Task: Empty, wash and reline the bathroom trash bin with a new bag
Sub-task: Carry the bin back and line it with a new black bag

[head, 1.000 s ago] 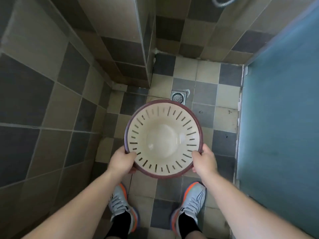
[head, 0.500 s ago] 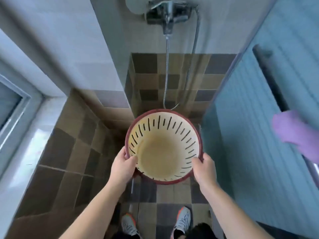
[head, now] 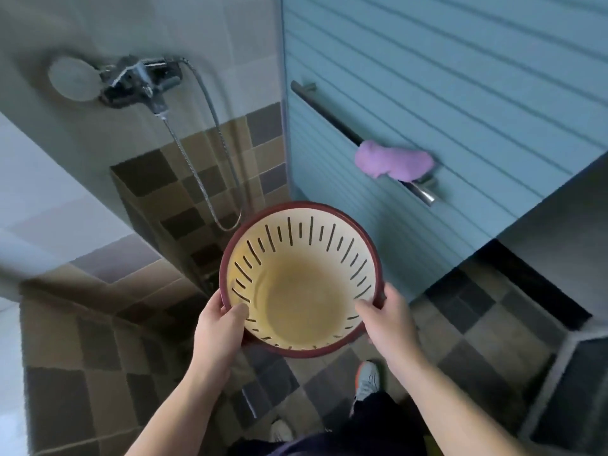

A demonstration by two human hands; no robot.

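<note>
now both hands [head: 217,327] grip the bin's [head: 296,311] rim.

The round cream trash bin [head: 301,284] with slotted walls and a dark red rim is empty, mouth facing up.

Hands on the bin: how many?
2. Left hand grips the bin at its lower-left rim; right hand grips its lower-right rim.

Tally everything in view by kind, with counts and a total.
Trash bin: 1
Hands: 2, left hand and right hand, each gripping the bin's rim
Shower head: 1
Shower hose: 1
Towel bar: 1
Purple cloth: 1
Shoes: 2, and
Total: 9
</note>
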